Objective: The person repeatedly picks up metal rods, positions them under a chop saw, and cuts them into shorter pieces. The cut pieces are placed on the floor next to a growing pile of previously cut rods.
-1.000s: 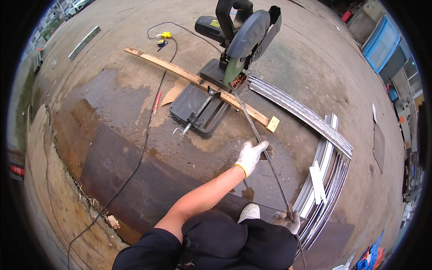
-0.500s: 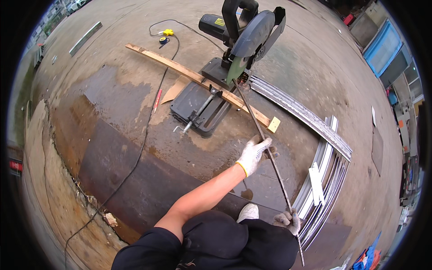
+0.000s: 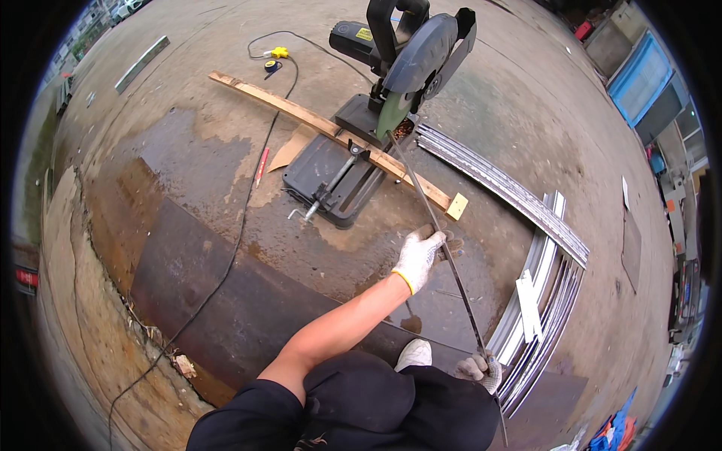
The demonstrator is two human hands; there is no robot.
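Note:
A long, thin dark metal bar (image 3: pixel 464 293) runs from beside my legs up to the cut-off saw (image 3: pixel 421 56). Its far end meets the saw's green abrasive disc (image 3: pixel 393 114), where small orange sparks show. My left hand (image 3: pixel 418 259), in a white glove with a yellow cuff, is closed around the bar about midway. Farther back, near my knee, my right hand (image 3: pixel 479 370) in a greyish glove is closed around the same bar. A wooden strip (image 3: pixel 301 115) lies across the saw's black base (image 3: pixel 312 177), and the bar passes over it.
Several silvery metal profiles (image 3: pixel 504 188) lie on the ground to the right, with a white strip (image 3: pixel 529 307) on top. A black cable (image 3: pixel 244 214) crosses the left side. A red pencil-like stick (image 3: pixel 262 167) and a tape measure (image 3: pixel 271 67) lie left of the saw.
Both hands keep their hold on the bar and have barely moved. The bar's far end and the saw have shifted very slightly left.

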